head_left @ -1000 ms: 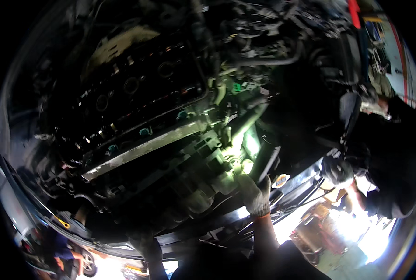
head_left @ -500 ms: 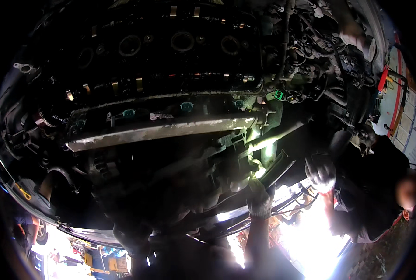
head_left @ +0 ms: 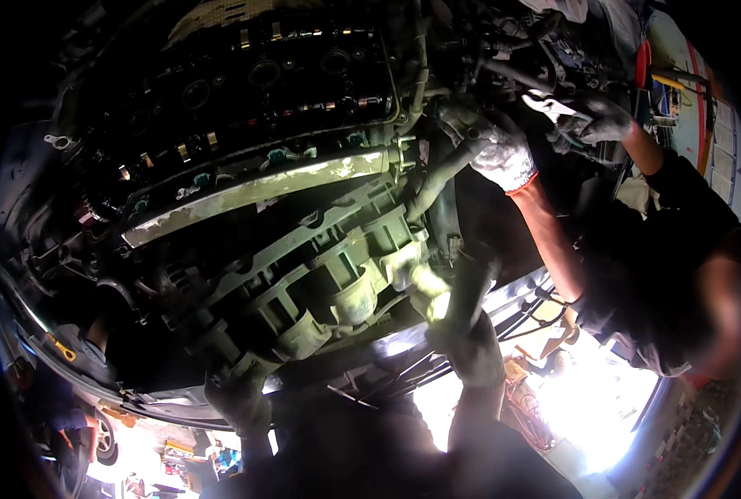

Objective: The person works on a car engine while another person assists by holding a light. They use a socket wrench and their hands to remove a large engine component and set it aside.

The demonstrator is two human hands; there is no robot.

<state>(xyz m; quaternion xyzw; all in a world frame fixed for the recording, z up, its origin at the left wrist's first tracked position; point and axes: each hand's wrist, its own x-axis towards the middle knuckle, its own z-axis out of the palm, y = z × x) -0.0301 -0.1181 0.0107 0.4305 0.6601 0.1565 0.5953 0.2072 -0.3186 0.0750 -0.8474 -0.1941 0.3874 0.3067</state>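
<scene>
A plastic intake manifold (head_left: pixel 349 291) lies angled below the pale metal rail (head_left: pixel 254 187) along the engine's open top (head_left: pixel 221 100). My gloved left hand (head_left: pixel 237 391) is closed on the manifold's lower left end. My gloved right hand (head_left: pixel 470 349), dark and blurred, is closed around its right end, by the lit neck (head_left: pixel 428 287). A co-worker's gloved hand (head_left: pixel 503 154) reaches onto a dark hose (head_left: pixel 433 179) above the manifold's right side. The co-worker's other gloved hand (head_left: pixel 603 125) holds silver pliers (head_left: pixel 553 106).
The front edge of the engine bay (head_left: pixel 162 407) curves below my hands, with a yellow dipstick loop (head_left: pixel 65 353) at left. The co-worker (head_left: pixel 653 274) leans in from the right. Another person (head_left: pixel 63 424) is near a wheel (head_left: pixel 104 441) at lower left. Bright glare (head_left: pixel 595 399) fills the lower right.
The manifold has shifted out from under the rail and shows more fully. The co-worker's hands have moved to the engine's upper right, with pliers now showing in one. My hands stay on the manifold.
</scene>
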